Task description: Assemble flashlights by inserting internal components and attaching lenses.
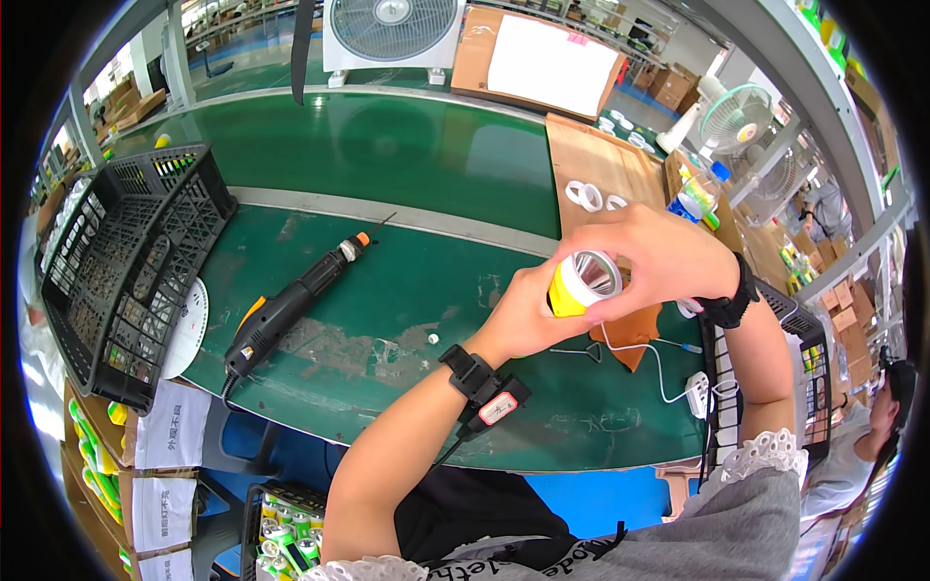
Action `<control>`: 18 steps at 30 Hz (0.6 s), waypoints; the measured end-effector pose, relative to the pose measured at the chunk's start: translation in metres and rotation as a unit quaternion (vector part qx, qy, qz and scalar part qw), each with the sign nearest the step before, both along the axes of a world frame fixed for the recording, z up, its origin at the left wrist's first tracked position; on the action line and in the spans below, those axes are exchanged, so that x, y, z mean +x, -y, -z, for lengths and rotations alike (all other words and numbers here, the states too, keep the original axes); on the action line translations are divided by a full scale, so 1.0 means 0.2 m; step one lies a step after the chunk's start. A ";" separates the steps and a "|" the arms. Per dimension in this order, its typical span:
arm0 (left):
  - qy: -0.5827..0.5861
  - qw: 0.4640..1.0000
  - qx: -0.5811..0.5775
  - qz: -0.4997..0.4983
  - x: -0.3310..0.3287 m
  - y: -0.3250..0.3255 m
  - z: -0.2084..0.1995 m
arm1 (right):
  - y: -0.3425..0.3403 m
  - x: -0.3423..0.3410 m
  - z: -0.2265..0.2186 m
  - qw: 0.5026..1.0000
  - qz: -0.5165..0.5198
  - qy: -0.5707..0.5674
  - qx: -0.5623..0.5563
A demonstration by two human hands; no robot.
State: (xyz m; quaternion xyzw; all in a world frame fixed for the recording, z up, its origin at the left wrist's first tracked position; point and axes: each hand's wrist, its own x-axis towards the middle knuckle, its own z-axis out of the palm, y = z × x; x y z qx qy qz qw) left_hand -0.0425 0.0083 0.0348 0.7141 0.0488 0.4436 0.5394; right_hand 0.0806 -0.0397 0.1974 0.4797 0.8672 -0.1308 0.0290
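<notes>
Above the green bench, both hands hold a small yellow flashlight (565, 294) with a white rim and a shiny reflector turned up and to the right. My left hand (520, 315) is wrapped round its body from the left. My right hand (654, 254) grips the white rim from the right, thumb below and fingers over the top. The flashlight's lower part is hidden by my fingers. An orange-brown cloth (635, 337) lies beneath my hands, near a white cord and a thin screwdriver (678, 345). White rings (589, 198) lie on a board just beyond my right hand.
A black electric screwdriver (291, 315) lies on the bench's left, its bit pointing away. Beyond it stands a black crate (131, 261). A power strip (697, 395) sits at the right near another crate. A blue-capped bottle (699, 192), a box fan (392, 34) and a desk fan (733, 118) stand farther back.
</notes>
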 end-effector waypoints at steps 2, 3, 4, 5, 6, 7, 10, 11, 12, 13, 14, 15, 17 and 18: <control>0.006 1.000 0.005 0.003 0.00 0.00 0.00 | 0.01 0.00 0.00 0.998 0.055 0.024 -0.029; 0.011 1.000 0.006 0.003 0.01 0.00 0.00 | 0.01 0.02 0.02 0.998 -0.020 -0.020 0.054; 0.016 1.000 0.007 0.004 0.02 0.01 -0.01 | 0.01 0.03 0.03 0.984 -0.096 -0.063 0.137; 0.015 1.000 0.007 0.002 0.01 0.01 -0.01 | 0.00 0.04 0.03 0.984 -0.098 -0.064 0.137; 0.002 1.000 0.002 0.004 0.01 0.01 -0.01 | -0.01 0.05 0.03 0.987 -0.103 -0.075 0.101; -0.010 1.000 -0.003 0.006 0.01 0.01 -0.02 | -0.02 0.06 0.03 0.988 -0.108 -0.085 0.065; -0.007 1.000 -0.013 0.006 0.00 0.01 -0.01 | -0.02 0.04 0.02 0.996 -0.055 -0.049 0.046; -0.007 1.000 -0.013 0.007 0.00 0.01 -0.01 | -0.01 0.02 0.01 0.996 -0.055 -0.049 0.046; -0.009 1.000 -0.015 0.007 0.00 0.01 -0.01 | -0.01 0.01 0.00 1.000 -0.004 -0.016 0.024; -0.012 1.000 -0.018 0.007 0.00 0.00 0.00 | 0.00 -0.01 0.00 0.999 0.046 0.017 0.003; -0.013 1.000 -0.017 0.007 0.00 0.00 0.00 | 0.01 -0.01 0.00 0.999 0.046 0.016 0.004; -0.012 1.000 -0.006 -0.003 0.00 0.01 -0.01 | 0.02 -0.01 0.00 0.999 0.037 -0.001 0.021; -0.010 1.000 0.005 -0.011 0.01 0.01 -0.01 | 0.02 0.00 0.00 0.999 0.030 -0.018 0.038; -0.003 1.000 0.012 -0.006 0.01 0.00 -0.01 | 0.01 0.01 0.00 0.996 -0.031 -0.038 0.070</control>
